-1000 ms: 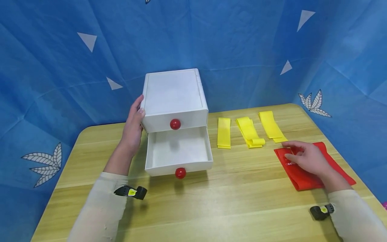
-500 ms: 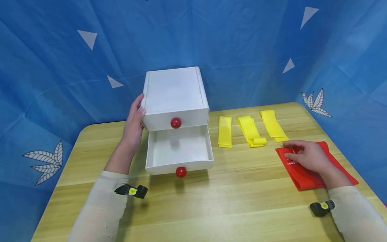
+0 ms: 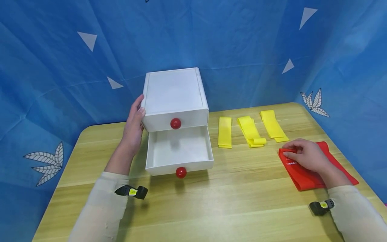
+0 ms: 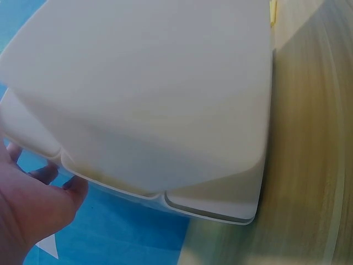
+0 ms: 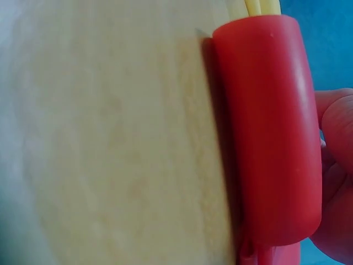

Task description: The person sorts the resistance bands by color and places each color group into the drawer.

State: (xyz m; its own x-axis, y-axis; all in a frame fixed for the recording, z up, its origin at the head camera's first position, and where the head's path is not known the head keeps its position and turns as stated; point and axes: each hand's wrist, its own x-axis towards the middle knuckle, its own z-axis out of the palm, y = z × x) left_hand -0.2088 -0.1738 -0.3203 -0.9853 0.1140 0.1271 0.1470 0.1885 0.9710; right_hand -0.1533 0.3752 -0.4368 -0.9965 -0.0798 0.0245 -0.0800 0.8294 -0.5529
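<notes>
Right hand (image 3: 308,156) pinches red band (image 3: 302,176) slanting leftward.

The right hand (image 3: 308,156) now pinches the red band (image 3: 302,179) at its far left corner; that edge has drawn inward. It has bunched up slightly.

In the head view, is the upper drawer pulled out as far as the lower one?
No, the lower drawer juts out well past the front of the upper drawer, showing its white inside.
</notes>
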